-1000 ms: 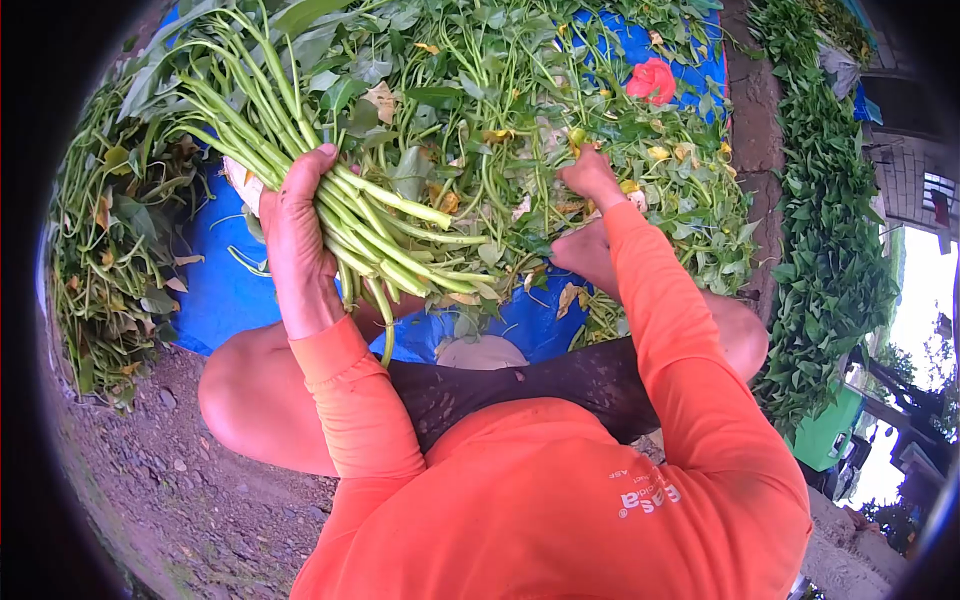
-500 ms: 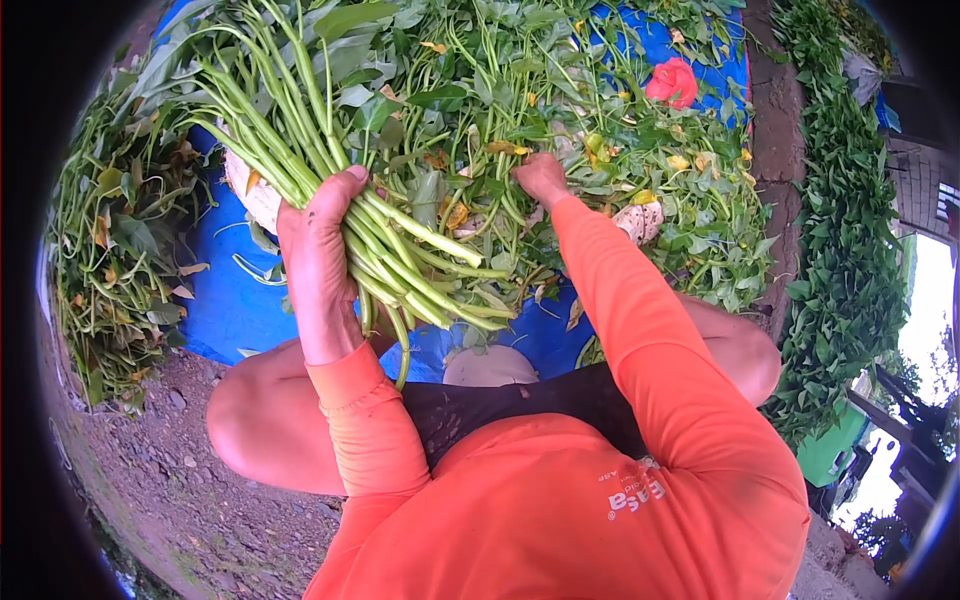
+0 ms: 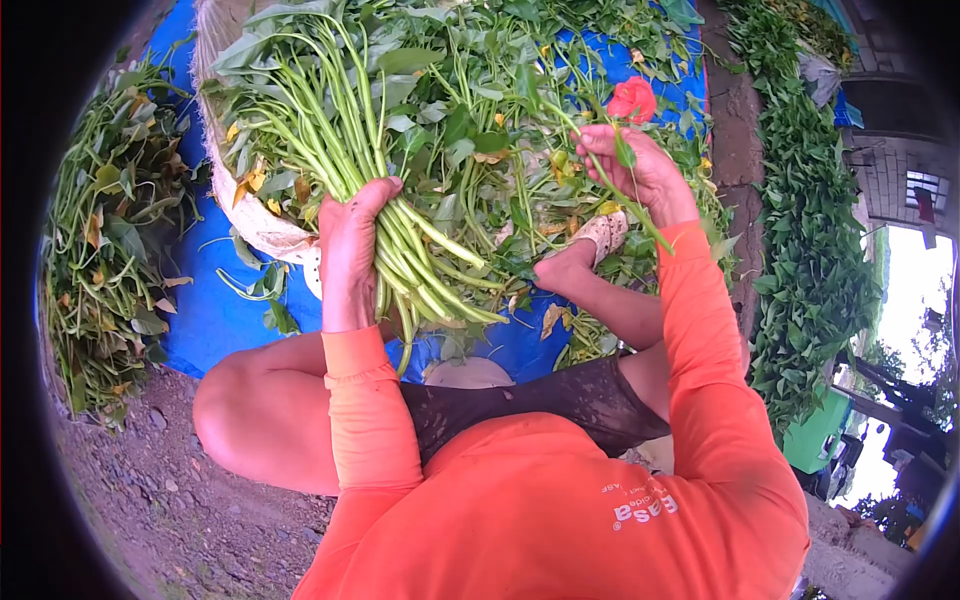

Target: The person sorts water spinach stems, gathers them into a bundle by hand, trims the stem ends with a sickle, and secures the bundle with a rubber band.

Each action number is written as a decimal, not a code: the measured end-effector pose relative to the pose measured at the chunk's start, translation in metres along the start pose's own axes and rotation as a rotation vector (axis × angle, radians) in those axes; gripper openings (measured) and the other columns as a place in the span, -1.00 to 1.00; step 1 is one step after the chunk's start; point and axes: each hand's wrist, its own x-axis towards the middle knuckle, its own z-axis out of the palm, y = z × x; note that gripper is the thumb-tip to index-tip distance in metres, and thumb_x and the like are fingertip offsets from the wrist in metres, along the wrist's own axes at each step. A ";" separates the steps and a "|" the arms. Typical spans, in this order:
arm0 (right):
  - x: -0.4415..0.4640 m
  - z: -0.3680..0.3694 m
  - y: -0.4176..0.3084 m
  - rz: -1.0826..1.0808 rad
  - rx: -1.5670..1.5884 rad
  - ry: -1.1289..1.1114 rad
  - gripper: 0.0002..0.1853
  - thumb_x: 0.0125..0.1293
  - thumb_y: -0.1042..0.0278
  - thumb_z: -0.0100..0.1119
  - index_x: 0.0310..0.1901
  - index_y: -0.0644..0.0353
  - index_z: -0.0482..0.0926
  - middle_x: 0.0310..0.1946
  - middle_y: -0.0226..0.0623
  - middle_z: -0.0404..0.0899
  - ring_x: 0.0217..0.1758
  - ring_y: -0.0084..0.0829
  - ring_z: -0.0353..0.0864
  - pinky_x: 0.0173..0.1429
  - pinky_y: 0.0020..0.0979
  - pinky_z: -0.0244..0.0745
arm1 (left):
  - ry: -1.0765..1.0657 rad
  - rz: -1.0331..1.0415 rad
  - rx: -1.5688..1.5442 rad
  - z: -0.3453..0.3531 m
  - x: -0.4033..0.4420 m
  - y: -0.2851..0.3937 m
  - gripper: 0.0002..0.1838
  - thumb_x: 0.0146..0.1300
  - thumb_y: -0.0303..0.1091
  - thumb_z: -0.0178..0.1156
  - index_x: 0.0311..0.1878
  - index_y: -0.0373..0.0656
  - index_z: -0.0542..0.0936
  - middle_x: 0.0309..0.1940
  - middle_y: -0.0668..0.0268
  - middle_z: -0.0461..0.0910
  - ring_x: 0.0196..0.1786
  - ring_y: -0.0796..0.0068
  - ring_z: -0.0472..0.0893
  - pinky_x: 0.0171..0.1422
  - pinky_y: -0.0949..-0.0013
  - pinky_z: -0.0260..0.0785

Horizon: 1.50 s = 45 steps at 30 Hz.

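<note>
My left hand (image 3: 350,235) is wrapped round a thick bunch of water spinach (image 3: 345,140), with the cut stem ends pointing toward my lap and the leaves away from me. To the right, my right hand (image 3: 645,170) is raised above the pile, pinching a single water spinach stem (image 3: 606,178) that has a small leaf on it. Loose greens with some yellowed leaves (image 3: 490,120) lie in front of me, partly on a whitish sack (image 3: 240,205).
Blue tarp (image 3: 210,300) lies under the greens. A heap of wilted stems (image 3: 110,240) is at the left, and a long bank of leaves (image 3: 810,250) runs along the right. A red crumpled item (image 3: 632,100) sits behind my right hand. My speckled shoe (image 3: 605,235) rests among the leaves.
My right hand has come up out of the pile and moved right, now with a single stem in its fingers. My left hand keeps hold of the bunch. The view has shifted slightly.
</note>
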 end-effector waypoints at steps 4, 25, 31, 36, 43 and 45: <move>-0.034 0.002 -0.002 0.013 0.015 0.014 -0.76 0.55 0.31 0.38 0.09 0.24 0.65 -0.16 -0.33 0.76 -0.25 -0.52 0.73 -0.20 -0.46 0.68 | -0.068 -0.099 -0.001 -0.005 -0.009 -0.010 -0.65 0.22 -0.41 0.44 0.02 -0.35 0.62 -0.34 0.20 0.71 -0.41 0.37 0.74 -0.29 0.32 0.66; -0.105 0.036 0.063 -0.376 -0.248 0.409 -0.86 0.51 0.37 0.41 -0.02 0.20 0.69 -0.24 -0.47 0.71 -0.26 -0.64 0.62 -0.20 -0.50 0.57 | -0.219 -0.165 0.105 -0.017 0.000 -0.067 -0.58 0.12 -0.40 0.49 0.04 -0.37 0.68 -0.25 0.21 0.75 -0.32 0.39 0.72 -0.15 0.32 0.62; -0.071 0.085 0.038 -0.859 -0.909 0.703 -0.84 0.49 0.34 0.35 -0.09 0.27 0.74 -0.24 -0.26 0.75 -0.20 -0.47 0.69 -0.04 -0.35 0.59 | -0.222 -0.195 0.077 -0.022 0.008 -0.099 -0.57 0.12 -0.43 0.50 0.06 -0.35 0.67 -0.23 0.23 0.75 -0.28 0.39 0.72 -0.11 0.31 0.62; -0.032 0.147 0.049 -0.570 -0.832 0.454 -0.79 0.49 0.30 0.31 -0.09 0.28 0.76 -0.12 -0.08 0.79 -0.05 -0.28 0.77 0.12 -0.20 0.63 | -0.245 -0.188 0.007 -0.020 0.011 -0.125 -0.57 0.17 -0.41 0.49 0.10 -0.29 0.65 -0.22 0.26 0.72 -0.24 0.40 0.72 -0.08 0.29 0.63; -0.025 0.155 0.180 -0.053 -0.354 0.218 -0.78 0.52 0.30 0.39 -0.05 0.30 0.81 -0.28 -0.36 0.79 -0.27 -0.56 0.68 -0.08 -0.48 0.61 | -0.340 -0.478 -0.255 -0.039 0.017 -0.152 -0.71 0.31 -0.35 0.49 0.01 -0.23 0.69 -0.26 0.28 0.76 -0.30 0.39 0.76 -0.09 0.25 0.74; -0.017 0.152 0.209 -0.068 -0.392 0.257 -0.78 0.51 0.30 0.39 -0.04 0.31 0.81 -0.27 -0.38 0.79 -0.32 -0.58 0.67 -0.11 -0.49 0.61 | -0.353 -0.515 -0.296 -0.041 0.023 -0.170 -0.75 0.32 -0.34 0.50 -0.04 -0.22 0.70 -0.28 0.29 0.76 -0.31 0.40 0.76 -0.11 0.26 0.73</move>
